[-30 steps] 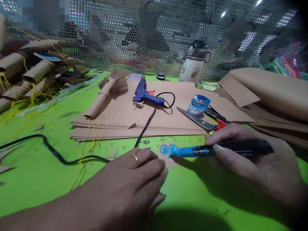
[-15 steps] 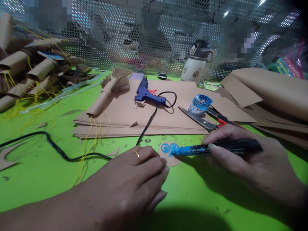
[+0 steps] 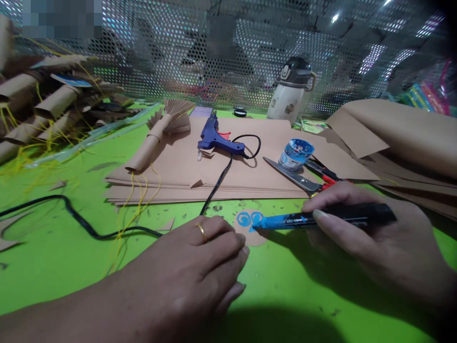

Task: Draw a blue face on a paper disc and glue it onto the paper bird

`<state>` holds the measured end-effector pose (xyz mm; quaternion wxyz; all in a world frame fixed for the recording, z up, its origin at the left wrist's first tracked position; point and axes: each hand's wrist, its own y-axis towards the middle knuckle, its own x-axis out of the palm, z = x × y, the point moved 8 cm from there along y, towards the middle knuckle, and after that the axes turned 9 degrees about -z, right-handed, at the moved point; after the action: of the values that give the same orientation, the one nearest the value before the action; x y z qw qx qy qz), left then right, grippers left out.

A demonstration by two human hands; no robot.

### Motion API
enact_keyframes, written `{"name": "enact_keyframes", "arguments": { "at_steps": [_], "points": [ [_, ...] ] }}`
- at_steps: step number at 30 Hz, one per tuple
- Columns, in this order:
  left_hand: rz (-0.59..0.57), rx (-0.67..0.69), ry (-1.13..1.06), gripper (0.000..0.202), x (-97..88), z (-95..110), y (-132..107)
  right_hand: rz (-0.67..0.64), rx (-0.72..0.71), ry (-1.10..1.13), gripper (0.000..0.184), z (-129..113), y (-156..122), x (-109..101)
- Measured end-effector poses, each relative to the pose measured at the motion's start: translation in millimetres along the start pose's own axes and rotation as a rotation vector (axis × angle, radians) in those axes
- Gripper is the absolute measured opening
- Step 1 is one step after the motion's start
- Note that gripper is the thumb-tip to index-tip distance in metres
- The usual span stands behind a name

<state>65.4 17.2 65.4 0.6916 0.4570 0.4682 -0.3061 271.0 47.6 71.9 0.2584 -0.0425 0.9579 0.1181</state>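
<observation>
My right hand [image 3: 371,238] grips a black marker [image 3: 342,216] whose front end is coated in blue paint. Its tip touches a small round brown paper disc [image 3: 257,238] lying on the green table. Two blue swirls and a small blue mark below them show on the disc. At the disc's left edge, my left hand [image 3: 210,267] rests with curled fingers, a gold ring on one, fingertips against the paper; the thumb is mostly hidden. Just beyond the right hand are a small tub of blue paint [image 3: 295,155] and scissors [image 3: 302,181].
Behind lies a stack of brown paper [image 3: 178,176], bearing a blue glue gun [image 3: 217,138] and a paper roll with a pleated fan [image 3: 150,143]. The gun's black cord [image 3: 82,224] runs left. More rolls [image 3: 59,100] pile up at left; a bottle [image 3: 289,95] stands behind.
The view has shifted slightly, moving the background a little left. My right hand sits slightly farther back along the marker, and the tip stays at the right swirl. My left hand has barely moved.
</observation>
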Motion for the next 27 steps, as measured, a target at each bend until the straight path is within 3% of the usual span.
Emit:
{"name": "enact_keyframes", "arguments": {
  "at_steps": [8,20,27],
  "points": [
    [0.017,0.009,0.000,0.021,2.1,-1.6,0.8,-0.025,0.015,0.011,0.006,0.5,0.9,1.4],
    [0.007,0.020,-0.006,0.027,3.4,-3.3,1.1,0.039,0.095,0.090,0.008,5.0,-1.4,0.2],
    [-0.003,0.001,0.005,0.027,1.7,-0.7,1.9,-0.005,0.005,0.072,0.008,2.4,1.9,-0.3]
  ]
}}
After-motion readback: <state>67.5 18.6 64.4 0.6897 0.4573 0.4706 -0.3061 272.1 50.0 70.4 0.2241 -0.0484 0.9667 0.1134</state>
